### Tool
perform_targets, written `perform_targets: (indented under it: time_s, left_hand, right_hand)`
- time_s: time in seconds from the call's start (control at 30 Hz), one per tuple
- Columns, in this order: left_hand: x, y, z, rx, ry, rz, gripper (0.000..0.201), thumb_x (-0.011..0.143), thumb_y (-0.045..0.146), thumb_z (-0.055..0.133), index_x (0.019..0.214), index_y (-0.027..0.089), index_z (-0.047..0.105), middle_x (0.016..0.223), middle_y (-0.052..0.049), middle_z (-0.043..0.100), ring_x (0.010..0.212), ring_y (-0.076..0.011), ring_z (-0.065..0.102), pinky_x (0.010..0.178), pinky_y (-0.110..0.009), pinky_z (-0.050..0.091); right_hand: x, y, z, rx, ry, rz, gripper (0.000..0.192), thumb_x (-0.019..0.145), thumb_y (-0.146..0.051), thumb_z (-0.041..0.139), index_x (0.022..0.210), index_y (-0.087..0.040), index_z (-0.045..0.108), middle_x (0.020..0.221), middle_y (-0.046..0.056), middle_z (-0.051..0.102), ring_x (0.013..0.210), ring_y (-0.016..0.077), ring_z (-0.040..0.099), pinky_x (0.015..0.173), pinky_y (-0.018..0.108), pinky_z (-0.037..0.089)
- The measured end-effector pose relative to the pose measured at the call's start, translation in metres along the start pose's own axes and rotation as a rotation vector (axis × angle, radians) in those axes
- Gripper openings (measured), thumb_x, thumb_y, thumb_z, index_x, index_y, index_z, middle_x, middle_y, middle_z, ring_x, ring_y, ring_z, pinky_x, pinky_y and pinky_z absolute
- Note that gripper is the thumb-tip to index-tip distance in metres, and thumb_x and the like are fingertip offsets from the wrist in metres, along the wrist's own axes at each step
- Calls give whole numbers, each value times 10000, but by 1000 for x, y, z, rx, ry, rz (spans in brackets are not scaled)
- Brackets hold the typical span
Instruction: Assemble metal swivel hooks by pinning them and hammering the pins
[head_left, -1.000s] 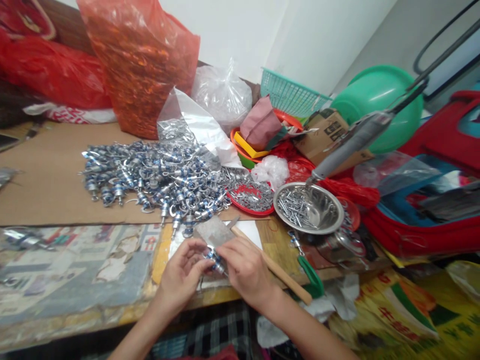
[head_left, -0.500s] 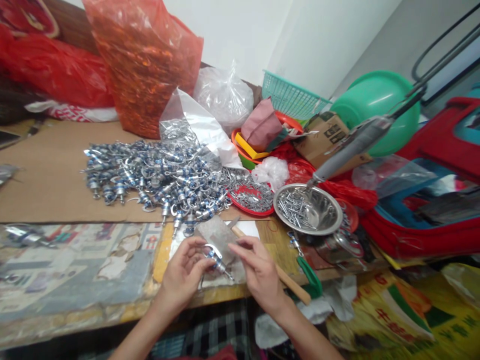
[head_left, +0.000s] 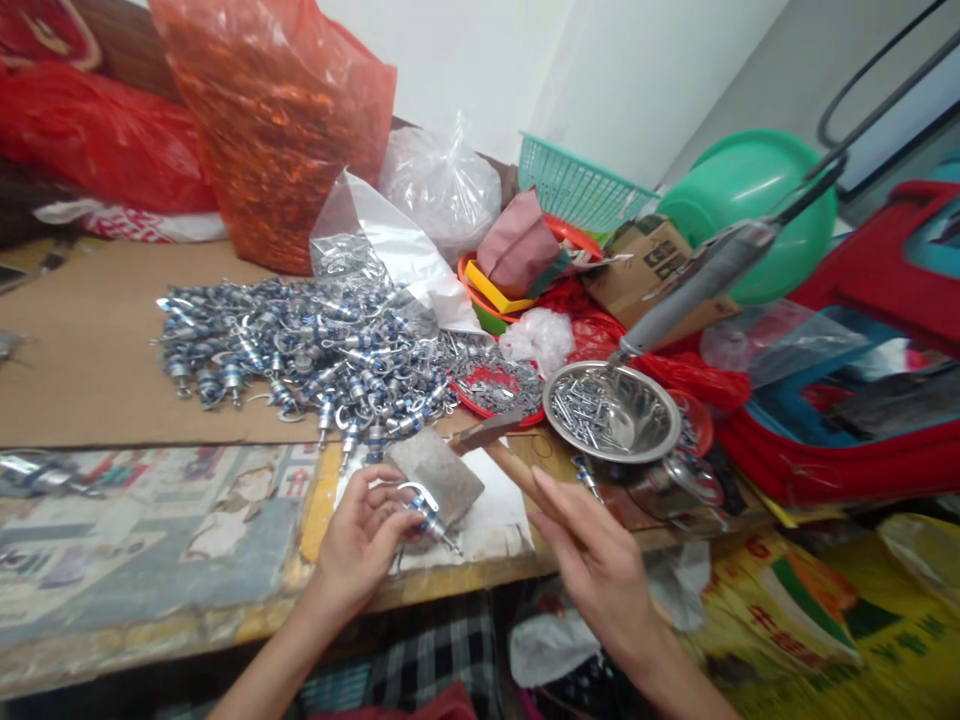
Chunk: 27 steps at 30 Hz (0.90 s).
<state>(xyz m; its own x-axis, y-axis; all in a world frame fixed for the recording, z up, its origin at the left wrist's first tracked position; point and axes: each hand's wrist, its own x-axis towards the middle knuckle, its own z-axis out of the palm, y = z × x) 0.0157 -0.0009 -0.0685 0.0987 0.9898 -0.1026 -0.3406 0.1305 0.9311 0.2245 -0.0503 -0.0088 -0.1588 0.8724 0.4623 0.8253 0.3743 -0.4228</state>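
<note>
My left hand [head_left: 366, 535] is closed, thumb and fingers pinching a small silver hook fitting [head_left: 433, 522] with blue bands, a curved hook and a thin pin end pointing toward the lower right. Just behind it, a grey metal block [head_left: 446, 475] rests on white paper at the bench's front. My right hand [head_left: 600, 555] grips the wooden handle of a hammer [head_left: 486, 434]. The hammer's head is raised above the block's right side, apart from the fitting. Behind the block lies a heap of similar hook fittings [head_left: 285, 345].
A red dish [head_left: 491, 408] of small metal parts and a steel bowl [head_left: 660, 425] of pins stand at right. A grey-handled tool [head_left: 697, 285] hangs above the bowl. Plastic bags [head_left: 285, 140] line the back; a loose fitting [head_left: 586, 478] lies below the bowl.
My right hand has taken hold of the hammer, which lay on the bench, and lifted it. My left hand keeps the fitting in nearly the same place.
</note>
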Motion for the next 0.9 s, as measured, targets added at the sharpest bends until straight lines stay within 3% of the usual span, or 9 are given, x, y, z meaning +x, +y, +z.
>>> perform_targets:
  time_s: [0.07,0.17,0.3,0.37,0.47,0.57,0.63,0.73,0.9]
  left_hand:
    - [0,0,0,-9,0,0,359,649,183,641,914,213,401,719,39,613,598,-126,616,564,-286,549]
    - [0,0,1,-21,-12,2,366,653,190,642,920,212,393,715,37,603,596,-131,618,562,-300,549]
    - [0,0,1,-19,-13,6,370,652,193,641,920,212,387,715,38,595,593,-132,622,564,-303,550]
    - [0,0,2,-21,-13,6,378,649,194,643,924,217,386,712,42,594,582,-130,619,556,-305,551]
    - [-1,3,2,16,-3,9,377,649,201,638,951,219,413,706,38,603,597,-143,620,550,-305,549]
    - [-1,7,0,186,-13,6,212,662,218,619,860,181,556,701,1,642,604,-152,622,586,-288,530]
    - [-1,11,-2,310,-34,29,96,668,223,612,742,165,632,685,-23,659,612,-157,619,616,-279,511]
    - [1,17,-6,453,-24,157,79,662,225,617,670,182,683,745,-47,654,742,-187,617,698,-288,488]
    - [3,23,-7,532,-10,266,112,680,248,604,632,213,700,852,-51,576,797,-184,588,654,-258,484]
  right_hand:
    - [-7,-8,-3,-42,-43,-90,487,830,-77,422,1276,-269,390,1031,46,592,887,148,582,750,241,462]
    - [-17,-12,2,-133,-185,-99,499,819,-50,370,1271,-258,414,951,55,619,800,161,602,675,253,484]
    - [-20,-13,7,-136,-64,-92,523,809,-44,381,1277,-277,406,966,62,618,830,174,598,691,274,484]
    - [-18,-13,10,-112,-90,-94,517,811,-48,384,1272,-281,414,948,60,626,827,173,600,689,271,484]
    - [-12,-4,18,-7,-170,26,434,829,-109,411,1228,-269,472,927,50,636,799,161,611,679,261,494]
    - [-2,21,30,114,-104,206,372,812,-211,491,1181,-228,524,991,59,637,877,187,605,744,305,496]
    - [7,38,37,131,-144,274,353,796,-257,516,1141,-198,559,980,69,650,887,211,605,750,344,496]
    - [29,54,42,24,-268,229,280,816,-279,494,1039,-178,628,889,68,664,814,193,613,729,328,490]
    - [95,75,54,-330,-140,201,300,845,-129,412,1076,-163,599,1026,94,598,940,165,550,813,271,417]
